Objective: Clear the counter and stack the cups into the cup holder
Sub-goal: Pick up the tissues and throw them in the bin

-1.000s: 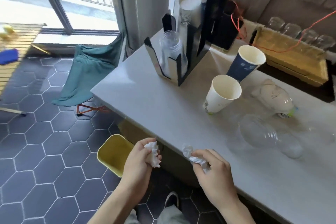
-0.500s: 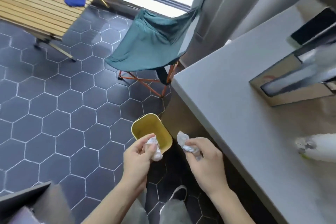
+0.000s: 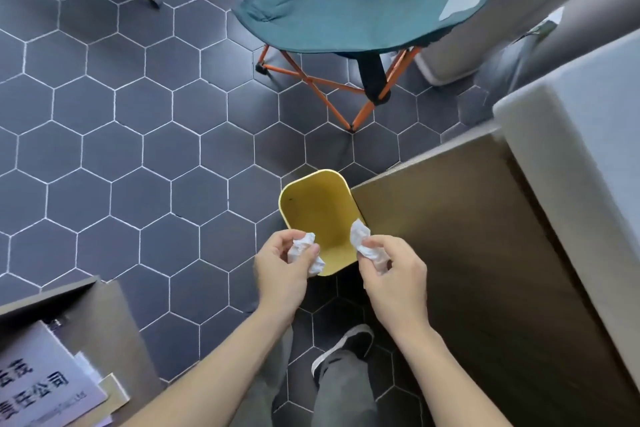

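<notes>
My left hand (image 3: 282,269) is closed around a crumpled white tissue (image 3: 304,250). A second crumpled white tissue (image 3: 363,244) is pinched in my right hand (image 3: 393,274). Both hands hover over the near rim of a yellow waste bin (image 3: 317,208) that stands on the floor against the counter's brown side panel (image 3: 467,236). The bin's inside looks bare. Only the grey countertop's corner (image 3: 571,121) shows at the right. The cups and the cup holder are out of view.
A teal folding chair (image 3: 349,0) on orange legs stands beyond the bin on the dark hexagon-tile floor (image 3: 138,149). A brown box with printed papers (image 3: 41,388) sits at bottom left. My shoe (image 3: 346,347) is below the bin.
My view has swung from the countertop down to the floor. Both hands, each still holding a tissue, have moved from beside the counter edge to over the yellow bin.
</notes>
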